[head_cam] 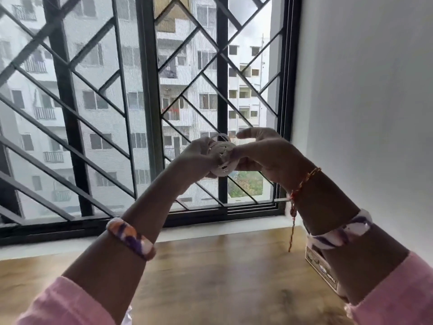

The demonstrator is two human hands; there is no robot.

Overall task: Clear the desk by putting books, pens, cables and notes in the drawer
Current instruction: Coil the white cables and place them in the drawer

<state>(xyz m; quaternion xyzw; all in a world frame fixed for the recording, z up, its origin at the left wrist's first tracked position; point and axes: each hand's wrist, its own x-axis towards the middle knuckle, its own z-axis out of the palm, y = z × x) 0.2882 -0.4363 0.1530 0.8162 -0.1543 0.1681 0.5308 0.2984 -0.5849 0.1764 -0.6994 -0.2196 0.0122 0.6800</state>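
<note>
A white cable (222,156), wound into a small coil, is raised in front of the window, well above the wooden desk (210,277). My left hand (199,158) grips the coil from the left. My right hand (260,153) holds it from the right, thumb and fingers curved around its end, with a loop of cable sticking up between the two hands. No drawer is in view.
A book or box (321,268) with a printed cover lies on the desk at the right, partly hidden under my right forearm. A barred window (145,113) fills the back, with a white sill (70,245) below it. A white wall (363,102) stands on the right.
</note>
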